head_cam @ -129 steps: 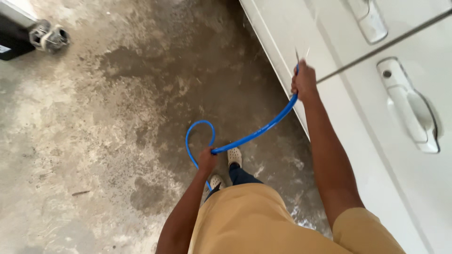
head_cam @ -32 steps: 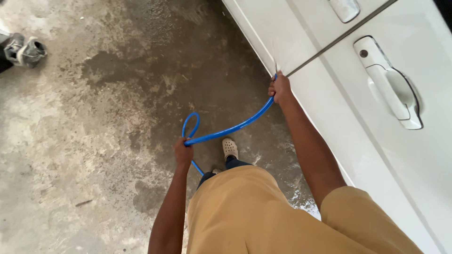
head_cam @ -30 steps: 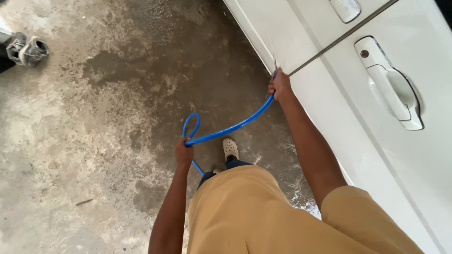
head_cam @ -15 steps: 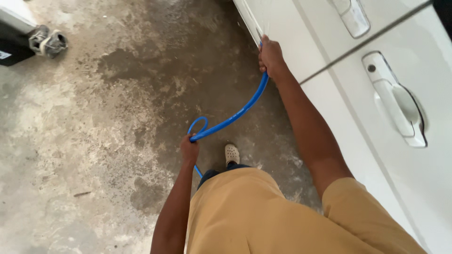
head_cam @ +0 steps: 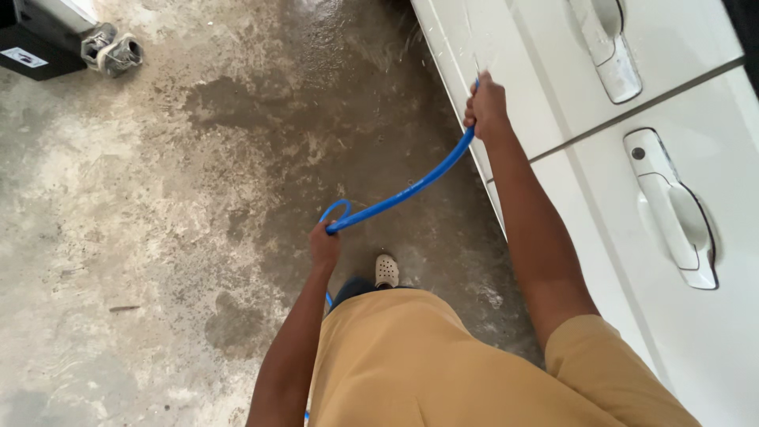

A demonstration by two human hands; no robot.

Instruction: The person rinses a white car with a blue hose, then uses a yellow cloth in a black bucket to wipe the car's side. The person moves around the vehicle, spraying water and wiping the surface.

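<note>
Wet grey concrete floor (head_cam: 158, 198); right hand (head_cam: 486, 107) at one o'clock and left hand (head_cam: 324, 247) both grip the thin blue hose (head_cam: 411, 188), seemingly light, flexible, slick, beside the white car door (head_cam: 553, 71)

The right hand (head_cam: 486, 107) is clenched around the end of a blue hose (head_cam: 411, 188), held up against the lower side of a white car (head_cam: 553, 87). A thin spray seems to leave the hose tip toward the panel, though it is faint. The hose sags from there down to the left hand (head_cam: 324, 245), which grips it where it curls into a small loop. Two door handles (head_cam: 672, 209) show on the car's side. Below, a pale shoe (head_cam: 387, 270) stands on the wet, stained concrete floor (head_cam: 158, 205). A dark box with a metal fitting (head_cam: 115, 51) sits in the upper left corner.
</note>
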